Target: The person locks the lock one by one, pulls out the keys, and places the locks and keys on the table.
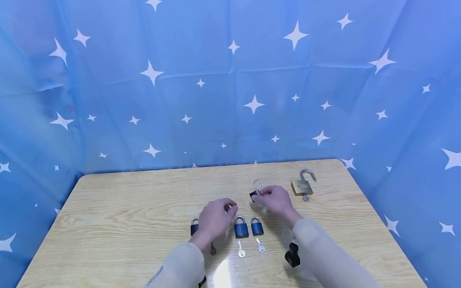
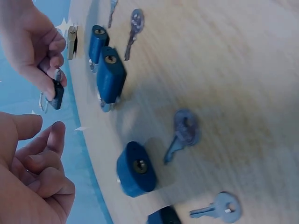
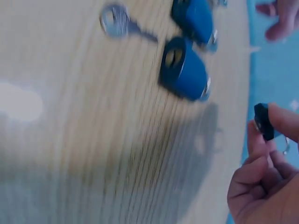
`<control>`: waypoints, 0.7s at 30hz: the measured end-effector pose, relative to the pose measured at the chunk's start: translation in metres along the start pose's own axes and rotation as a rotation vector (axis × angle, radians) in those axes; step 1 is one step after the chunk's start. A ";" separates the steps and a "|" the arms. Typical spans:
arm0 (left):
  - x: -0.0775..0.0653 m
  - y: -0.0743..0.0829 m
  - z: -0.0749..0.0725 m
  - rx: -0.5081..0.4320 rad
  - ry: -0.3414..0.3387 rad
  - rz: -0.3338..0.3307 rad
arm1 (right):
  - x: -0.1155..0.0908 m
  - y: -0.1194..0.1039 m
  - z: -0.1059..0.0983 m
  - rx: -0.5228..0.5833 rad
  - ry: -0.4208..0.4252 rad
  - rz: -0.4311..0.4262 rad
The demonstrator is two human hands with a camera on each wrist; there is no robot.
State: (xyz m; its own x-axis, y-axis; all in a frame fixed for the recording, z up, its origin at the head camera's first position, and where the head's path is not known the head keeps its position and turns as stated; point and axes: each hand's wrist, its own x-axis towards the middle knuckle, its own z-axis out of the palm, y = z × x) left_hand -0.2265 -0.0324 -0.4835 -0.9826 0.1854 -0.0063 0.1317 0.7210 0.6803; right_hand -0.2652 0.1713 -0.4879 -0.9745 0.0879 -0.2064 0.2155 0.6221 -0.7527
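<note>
My right hand (image 1: 275,199) pinches a small dark padlock (image 1: 254,195) between thumb and fingers, raised above the table. Its shackle (image 1: 258,183) stands up from the body, and a silver key tip (image 2: 58,74) shows beside the fingers in the left wrist view. Just left of it, my left hand (image 1: 216,215) hovers with loosely curled fingers and nothing in them. Two blue padlocks (image 1: 241,230) (image 1: 257,228) stand between the hands, each with a loose key (image 1: 241,251) (image 1: 260,246) in front. Another padlock (image 1: 194,228) is partly hidden behind my left hand.
At the back right lies a brass padlock (image 1: 302,187) with its shackle swung open and a key (image 1: 306,197) at its bottom. The left wrist view shows two more padlocks (image 2: 136,171) (image 2: 163,216) with keys (image 2: 185,128) (image 2: 223,208) near them. A starred blue curtain (image 1: 211,96) surrounds the table (image 1: 112,232).
</note>
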 end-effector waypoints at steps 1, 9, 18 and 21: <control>0.001 0.001 -0.001 -0.005 0.001 0.009 | -0.004 -0.001 0.000 0.020 -0.004 -0.006; 0.014 0.017 -0.010 -0.045 -0.003 0.051 | -0.040 -0.008 0.007 0.147 -0.027 -0.035; 0.017 0.032 -0.005 -0.052 -0.089 0.155 | -0.060 -0.007 0.016 0.251 -0.056 -0.057; 0.016 0.034 -0.003 -0.050 -0.096 0.166 | -0.063 -0.005 0.018 0.289 -0.082 -0.044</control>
State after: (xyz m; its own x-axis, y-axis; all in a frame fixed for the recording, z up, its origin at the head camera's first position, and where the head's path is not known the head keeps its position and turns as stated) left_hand -0.2384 -0.0069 -0.4582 -0.9307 0.3636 0.0402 0.2816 0.6419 0.7132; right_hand -0.2038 0.1493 -0.4826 -0.9776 -0.0043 -0.2105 0.1935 0.3758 -0.9063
